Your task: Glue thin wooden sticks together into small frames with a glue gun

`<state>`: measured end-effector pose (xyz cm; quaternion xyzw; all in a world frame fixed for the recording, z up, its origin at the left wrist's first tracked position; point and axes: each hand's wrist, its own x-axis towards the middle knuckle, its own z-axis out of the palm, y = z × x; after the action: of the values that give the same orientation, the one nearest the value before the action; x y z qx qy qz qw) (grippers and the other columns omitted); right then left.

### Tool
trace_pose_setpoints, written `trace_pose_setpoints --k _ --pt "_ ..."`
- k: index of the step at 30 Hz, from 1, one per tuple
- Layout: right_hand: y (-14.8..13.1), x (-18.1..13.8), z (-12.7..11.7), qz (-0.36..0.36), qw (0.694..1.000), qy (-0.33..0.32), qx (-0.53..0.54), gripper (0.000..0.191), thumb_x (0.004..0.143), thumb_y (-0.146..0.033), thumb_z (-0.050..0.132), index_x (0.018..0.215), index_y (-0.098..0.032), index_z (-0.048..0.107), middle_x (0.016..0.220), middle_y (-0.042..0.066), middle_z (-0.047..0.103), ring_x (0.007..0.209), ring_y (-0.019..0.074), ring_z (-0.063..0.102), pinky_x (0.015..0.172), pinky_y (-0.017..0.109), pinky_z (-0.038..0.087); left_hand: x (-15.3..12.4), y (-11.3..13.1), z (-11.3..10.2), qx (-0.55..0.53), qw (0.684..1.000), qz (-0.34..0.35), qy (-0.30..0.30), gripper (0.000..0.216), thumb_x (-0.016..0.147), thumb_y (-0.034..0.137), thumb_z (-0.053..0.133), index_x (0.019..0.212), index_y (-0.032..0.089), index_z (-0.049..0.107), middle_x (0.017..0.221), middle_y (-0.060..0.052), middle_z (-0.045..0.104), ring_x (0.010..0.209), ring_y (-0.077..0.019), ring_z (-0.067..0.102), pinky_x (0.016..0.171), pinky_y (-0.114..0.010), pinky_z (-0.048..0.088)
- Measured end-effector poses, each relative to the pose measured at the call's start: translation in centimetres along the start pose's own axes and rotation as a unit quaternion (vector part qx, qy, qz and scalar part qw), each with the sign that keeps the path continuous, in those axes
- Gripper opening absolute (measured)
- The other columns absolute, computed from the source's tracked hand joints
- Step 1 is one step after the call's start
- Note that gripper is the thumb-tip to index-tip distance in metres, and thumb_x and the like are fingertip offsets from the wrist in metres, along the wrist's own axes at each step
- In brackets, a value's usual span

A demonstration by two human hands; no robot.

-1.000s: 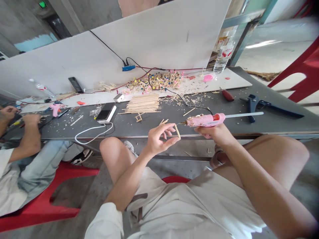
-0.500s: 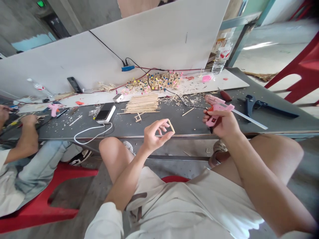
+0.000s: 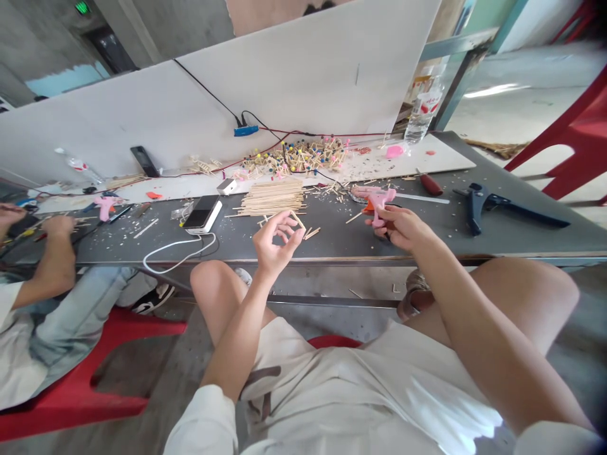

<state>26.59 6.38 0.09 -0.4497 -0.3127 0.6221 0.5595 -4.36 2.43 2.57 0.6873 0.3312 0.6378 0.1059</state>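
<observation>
My left hand [image 3: 274, 242] is raised over the table's front edge, thumb and fingers pinched on a short wooden stick [image 3: 298, 220]. My right hand [image 3: 399, 227] rests on the grey table [image 3: 521, 237], its fingers around the handle of a pink glue gun [image 3: 374, 197] that stands on the table with a white glue stick jutting to the right. A stack of long wooden sticks [image 3: 272, 197] lies just beyond my left hand. A few loose short sticks [image 3: 310, 233] lie between my hands.
Behind the stack lies a heap of stick pieces with coloured balls [image 3: 298, 155]. A phone [image 3: 203, 213] with a white cable, a blue hand tool [image 3: 493, 203], a red-handled tool [image 3: 430, 184] and a water bottle [image 3: 423, 107] share the table. Another person's arms [image 3: 47, 253] work at far left.
My right hand has carried the glue gun away from the stick and set it down on the table. My left hand has moved left and up with the stick.
</observation>
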Motion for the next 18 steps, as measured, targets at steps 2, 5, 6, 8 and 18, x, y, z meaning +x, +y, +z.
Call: trace_pose_setpoints --k 2,5,6,8,18 --pt "0.4 0.8 0.2 -0.006 0.999 -0.010 -0.043 0.020 0.074 -0.011 0.079 0.089 -0.014 0.067 0.090 0.011 0.072 0.065 0.0134 0.067 0.038 0.015 0.045 0.1 0.0 -0.1 0.003 1.000 -0.007 0.003 0.041 0.085 0.041 0.078 0.116 0.016 0.070 0.088 -0.007 0.077 0.065 -0.0104 0.069 0.057 -0.020 0.053" --pt "1.0 1.9 0.4 -0.068 0.987 0.041 -0.142 0.030 0.070 -0.019 0.086 0.095 -0.016 0.069 0.088 0.007 0.072 0.071 0.0171 0.070 0.048 0.021 0.056 0.1 0.1 -0.1 0.010 1.000 -0.010 -0.004 0.042 0.086 0.044 0.077 0.116 0.015 0.070 0.088 -0.007 0.076 0.064 -0.0101 0.068 0.057 -0.021 0.054" --pt "1.2 2.0 0.3 -0.096 0.974 0.072 -0.191 0.033 0.071 -0.024 0.087 0.097 -0.016 0.069 0.088 0.007 0.072 0.073 0.0191 0.071 0.053 0.026 0.060 0.0 0.1 -0.1 0.013 1.000 -0.011 -0.007 0.042 0.086 0.045 0.076 0.116 0.015 0.070 0.088 -0.007 0.076 0.064 -0.0100 0.068 0.058 -0.021 0.054" --pt "1.4 2.0 0.1 -0.157 0.925 0.138 -0.319 0.034 0.074 -0.032 0.085 0.101 -0.017 0.071 0.090 0.008 0.073 0.080 0.0238 0.071 0.065 0.035 0.062 0.0 0.2 -0.1 0.020 1.000 -0.012 -0.015 0.043 0.087 0.046 0.075 0.116 0.015 0.070 0.088 -0.007 0.076 0.064 -0.0099 0.068 0.057 -0.020 0.054" --pt "4.7 -1.1 5.0 -0.434 0.688 -0.091 -0.574 0.044 0.097 -0.012 0.043 0.134 -0.017 0.066 0.131 0.016 0.070 0.122 0.0304 0.061 0.106 0.048 0.047 -0.3 0.1 0.2 0.020 0.999 0.009 -0.025 0.042 0.086 0.043 0.077 0.117 0.015 0.069 0.090 -0.007 0.077 0.064 -0.0091 0.067 0.055 -0.019 0.053"
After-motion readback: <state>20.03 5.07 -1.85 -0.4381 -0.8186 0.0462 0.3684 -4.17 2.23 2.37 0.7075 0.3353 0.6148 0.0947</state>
